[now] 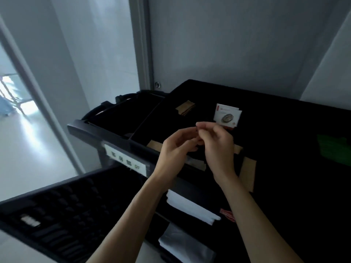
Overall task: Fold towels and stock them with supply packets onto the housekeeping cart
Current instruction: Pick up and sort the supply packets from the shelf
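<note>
Both bare hands are raised together over the black plastic housekeeping cart (pixel 121 137), fingertips meeting. The left hand (pixel 178 147) has its fingers curled toward the right hand (pixel 218 143), whose thumb and forefinger are pressed together as if pinching something; whatever sits between them is too small and blurred to tell.

On the cart's dark top tray, far of the hands, lies a white supply packet with a red stripe and a round grey print (pixel 227 115). Left of it is a tan paper sachet (pixel 185 108). More brown paper packets (pixel 247 173) lie under and right of the hands. A green flat item (pixel 332 149) sits at the far right edge.

Lower shelf, near side: a folded white towel (pixel 190 207) just beside a red-printed packet (pixel 228 215). Another white folded cloth (pixel 182 245) lies on the shelf below. A white label with dark characters (pixel 125 158) is on the cart's left rim.
</note>
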A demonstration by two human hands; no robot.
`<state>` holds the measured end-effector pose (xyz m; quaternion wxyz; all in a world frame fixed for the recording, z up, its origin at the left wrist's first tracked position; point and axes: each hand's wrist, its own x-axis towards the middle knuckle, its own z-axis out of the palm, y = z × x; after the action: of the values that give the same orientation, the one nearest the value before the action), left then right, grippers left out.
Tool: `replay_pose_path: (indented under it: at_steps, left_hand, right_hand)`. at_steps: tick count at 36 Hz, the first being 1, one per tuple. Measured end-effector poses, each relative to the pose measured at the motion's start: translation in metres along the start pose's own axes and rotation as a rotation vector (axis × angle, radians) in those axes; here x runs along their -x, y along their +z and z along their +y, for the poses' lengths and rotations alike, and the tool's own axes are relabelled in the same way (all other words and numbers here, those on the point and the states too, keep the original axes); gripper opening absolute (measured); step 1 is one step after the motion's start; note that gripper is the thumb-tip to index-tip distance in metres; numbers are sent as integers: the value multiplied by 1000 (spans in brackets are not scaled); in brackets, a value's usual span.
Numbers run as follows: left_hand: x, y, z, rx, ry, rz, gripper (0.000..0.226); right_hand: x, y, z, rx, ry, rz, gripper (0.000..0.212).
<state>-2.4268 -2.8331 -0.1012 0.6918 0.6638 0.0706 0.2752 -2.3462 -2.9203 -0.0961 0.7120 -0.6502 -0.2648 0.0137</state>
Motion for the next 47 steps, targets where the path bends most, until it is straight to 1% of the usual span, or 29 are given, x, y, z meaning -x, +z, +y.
replay_pose_path:
  at_steps: [3, 7, 10, 13, 15, 17, 20, 25, 33, 35, 37, 40, 43, 47]
  left_hand:
    - [24, -54, 11, 18, 13, 87, 32]
    - [62, -140, 21, 43, -1, 246, 29]
    - [97, -207, 28, 49, -3, 358, 27]
    - [135, -272, 32, 57, 7, 486, 27]
    - [159, -316, 35, 81, 4, 571, 30]
    - [181, -355, 38, 124, 4, 622, 32]
    - [206, -397, 45, 134, 4, 634, 32]
    - [242, -462, 49, 74, -23, 738, 35]
    - [255, -548, 43, 16, -77, 877, 37]
    - [252, -572, 42, 28, -89, 908, 37]
    - [246, -598, 41, 41, -101, 948, 33]
    - [229, -635, 44, 31, -131, 996, 29]
    - [205, -669, 53, 12, -160, 995, 29]
    - [178, -717, 63, 10, -162, 1017, 29]
  right_hand:
    - [15, 51, -7, -102, 50, -140, 20]
    - [47, 134, -12, -181, 148, -327, 21]
    - [78, 200, -17, -340, 314, -442, 24]
    - [110, 268, -17, -431, 439, -521, 25]
    - [132, 312, -16, -461, 495, -556, 24]
    - [154, 352, -14, -478, 538, -607, 23]
    - [179, 398, -10, -473, 554, -688, 24]
    - [213, 474, -7, -443, 574, -812, 24]
    - [226, 575, 15, -327, 519, -974, 22]
    - [226, 602, 24, -332, 526, -1006, 27]
    - [222, 631, 33, -341, 541, -1028, 33]
    - [213, 675, 41, -366, 567, -1045, 33]
    - [198, 713, 43, -395, 573, -1006, 21]
    - [179, 766, 41, -413, 564, -988, 19]
